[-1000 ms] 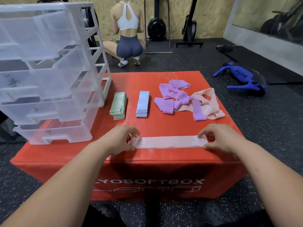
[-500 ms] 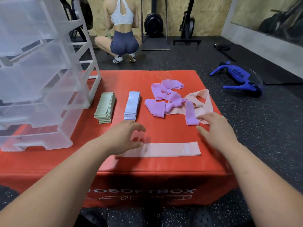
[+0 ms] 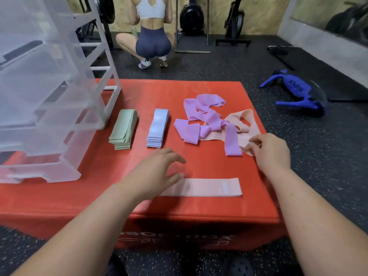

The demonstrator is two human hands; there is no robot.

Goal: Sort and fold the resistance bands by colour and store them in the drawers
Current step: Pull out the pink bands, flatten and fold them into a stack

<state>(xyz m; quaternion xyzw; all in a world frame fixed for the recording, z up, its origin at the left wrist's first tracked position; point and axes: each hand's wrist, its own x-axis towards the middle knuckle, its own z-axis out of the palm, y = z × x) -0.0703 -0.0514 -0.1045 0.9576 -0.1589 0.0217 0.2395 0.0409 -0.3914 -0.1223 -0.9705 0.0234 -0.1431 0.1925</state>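
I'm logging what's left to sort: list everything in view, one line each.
red soft box: one, red, on the floor
drawer unit: one, clear plastic, left on the box
green bands: one folded stack, pale green, beside the drawer unit
blue bands: one folded stack, pale blue, right of the green
purple bands: several, purple, loose tangle, box's far right
peach bands: count unclear, peach, tangled with the purple bands
flat pink band: one, pink, near the front edge
blue gear: one, blue, floor at right
other person: one, squatting behind the box
left hand: one, open over the flat pink band's left end
right hand: one, fingertips on the peach bands, grip unclear
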